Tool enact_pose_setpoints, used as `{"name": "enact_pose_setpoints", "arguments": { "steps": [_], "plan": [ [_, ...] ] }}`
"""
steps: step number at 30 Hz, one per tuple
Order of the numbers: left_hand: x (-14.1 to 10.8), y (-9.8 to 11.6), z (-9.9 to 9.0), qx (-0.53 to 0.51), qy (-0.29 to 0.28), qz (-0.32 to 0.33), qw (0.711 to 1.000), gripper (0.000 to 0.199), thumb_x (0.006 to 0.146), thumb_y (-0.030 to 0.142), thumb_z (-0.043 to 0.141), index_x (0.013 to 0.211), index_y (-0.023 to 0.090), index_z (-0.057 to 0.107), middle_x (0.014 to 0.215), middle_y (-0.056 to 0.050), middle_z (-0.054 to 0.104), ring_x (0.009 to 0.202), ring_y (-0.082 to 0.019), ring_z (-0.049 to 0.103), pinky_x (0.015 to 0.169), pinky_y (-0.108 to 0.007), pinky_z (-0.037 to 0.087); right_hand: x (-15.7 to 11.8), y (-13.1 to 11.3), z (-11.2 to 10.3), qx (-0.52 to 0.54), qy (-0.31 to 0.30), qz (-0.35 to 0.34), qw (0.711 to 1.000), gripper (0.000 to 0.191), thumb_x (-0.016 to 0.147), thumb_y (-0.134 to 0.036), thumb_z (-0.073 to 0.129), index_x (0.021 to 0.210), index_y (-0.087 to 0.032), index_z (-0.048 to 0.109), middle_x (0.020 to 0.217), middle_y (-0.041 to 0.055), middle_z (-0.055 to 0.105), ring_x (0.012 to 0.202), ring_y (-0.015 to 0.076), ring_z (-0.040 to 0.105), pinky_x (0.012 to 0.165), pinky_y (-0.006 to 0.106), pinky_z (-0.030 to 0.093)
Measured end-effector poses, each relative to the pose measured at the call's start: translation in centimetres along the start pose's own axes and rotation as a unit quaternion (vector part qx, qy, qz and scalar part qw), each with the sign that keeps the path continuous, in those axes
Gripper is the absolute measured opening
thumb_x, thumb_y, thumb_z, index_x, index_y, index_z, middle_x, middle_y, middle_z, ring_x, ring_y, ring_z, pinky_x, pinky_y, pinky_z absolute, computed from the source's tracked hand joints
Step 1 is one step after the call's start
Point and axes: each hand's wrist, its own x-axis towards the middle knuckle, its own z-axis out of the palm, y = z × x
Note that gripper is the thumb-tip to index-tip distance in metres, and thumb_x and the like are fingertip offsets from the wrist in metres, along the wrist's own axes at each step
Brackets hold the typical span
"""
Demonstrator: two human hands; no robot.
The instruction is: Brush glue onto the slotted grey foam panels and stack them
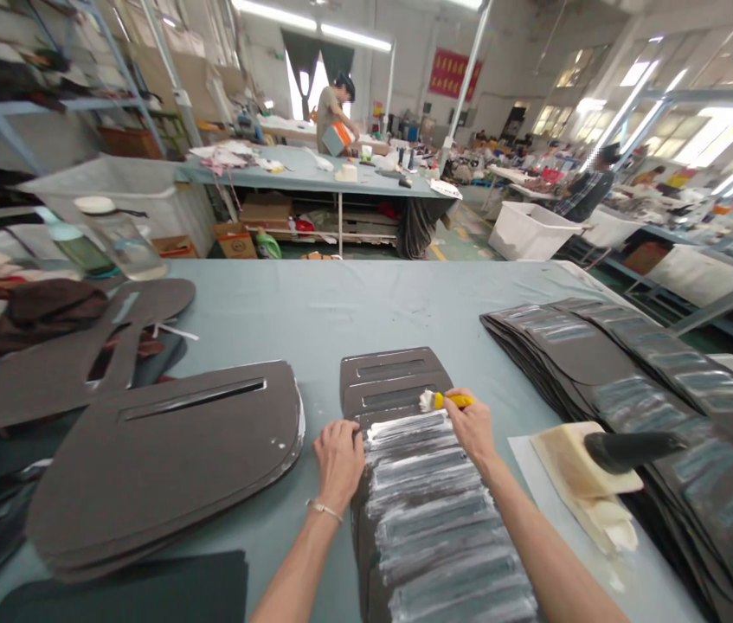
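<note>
My right hand (pixel 472 426) grips a small brush with a yellow handle (pixel 462 401). White paste covers the bristles (pixel 427 401), which are over the slot of a dark panel (pixel 398 389). Several such slotted panels lie overlapped in a row running toward me, and white streaks (pixel 424 463) coat the nearer ones. At the row's left edge, my left hand (pixel 340 454) is closed with bent fingers on a dark panel's rim. A bracelet circles that wrist.
At left lies a stack of larger slotted dark panels (pixel 177 459). Streaked panels (pixel 600 355) are piled at right, beside a cream container (pixel 574 459) with a black cylindrical part. Bottles (pixel 123 238) stand at the table's far left. A co-worker (pixel 333 112) stands at another table (pixel 301 177).
</note>
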Motion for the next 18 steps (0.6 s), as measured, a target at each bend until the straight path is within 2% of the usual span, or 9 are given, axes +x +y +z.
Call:
{"name": "enact_pose_setpoints", "arguments": {
  "steps": [5,8,9,11,15,18],
  "plan": [
    [2.7,-0.3,0.7,0.014,0.007,0.025,1.000,0.026,0.083,0.018,0.045,0.108,0.022,0.055,0.114,-0.006,0.058,0.110,-0.021,0.048,0.093,-0.038,0.034,-0.3,-6.0,7.1,0.113,-0.062,-0.042,0.991,0.021,0.076,-0.033,0.048,0.081,-0.020,0.064,0.066,-0.0015,0.059,0.056,0.0114,0.047,0.057,0.021,0.037],
    [3.3,-0.3,1.0,0.032,0.003,0.035,0.999,0.025,0.082,0.017,0.047,0.104,0.021,0.056,0.111,-0.007,0.059,0.108,-0.021,0.049,0.092,-0.038,0.034,-0.3,-6.6,9.8,0.115,-0.100,-0.065,0.986,0.019,0.075,-0.031,0.048,0.079,-0.021,0.065,0.067,-0.0019,0.060,0.057,0.0114,0.049,0.057,0.021,0.037],
    [3.3,-0.3,1.0,0.037,0.002,0.038,0.999,0.023,0.081,0.018,0.047,0.103,0.021,0.056,0.109,-0.007,0.059,0.107,-0.022,0.050,0.092,-0.039,0.034,0.1,-6.0,9.8,0.103,-0.104,-0.060,0.987,0.019,0.075,-0.031,0.049,0.079,-0.022,0.065,0.066,-0.0020,0.060,0.056,0.0116,0.049,0.056,0.021,0.037],
    [3.3,-0.3,0.9,0.042,0.005,0.037,0.998,0.022,0.080,0.018,0.049,0.100,0.021,0.056,0.105,-0.006,0.060,0.104,-0.022,0.050,0.092,-0.040,0.033,1.3,-3.6,8.5,0.063,-0.087,-0.040,0.993,0.020,0.074,-0.032,0.049,0.078,-0.022,0.065,0.063,-0.0019,0.059,0.055,0.0124,0.048,0.055,0.021,0.036],
    [3.3,-0.1,0.6,0.038,0.006,0.030,0.999,0.021,0.079,0.018,0.050,0.099,0.021,0.056,0.103,-0.006,0.060,0.102,-0.022,0.051,0.091,-0.039,0.033,4.3,1.4,3.6,-0.053,0.005,0.014,0.999,0.021,0.073,-0.031,0.048,0.079,-0.020,0.065,0.058,-0.0004,0.057,0.053,0.0137,0.047,0.055,0.023,0.033],
    [3.3,-0.1,0.7,0.043,0.006,0.024,0.999,0.022,0.079,0.018,0.049,0.100,0.021,0.056,0.103,-0.006,0.060,0.103,-0.023,0.050,0.090,-0.039,0.033,4.3,0.9,2.7,-0.096,0.039,0.001,0.995,0.022,0.076,-0.029,0.046,0.080,-0.019,0.065,0.063,0.0021,0.060,0.058,0.0142,0.050,0.059,0.024,0.034]
  ]
}}
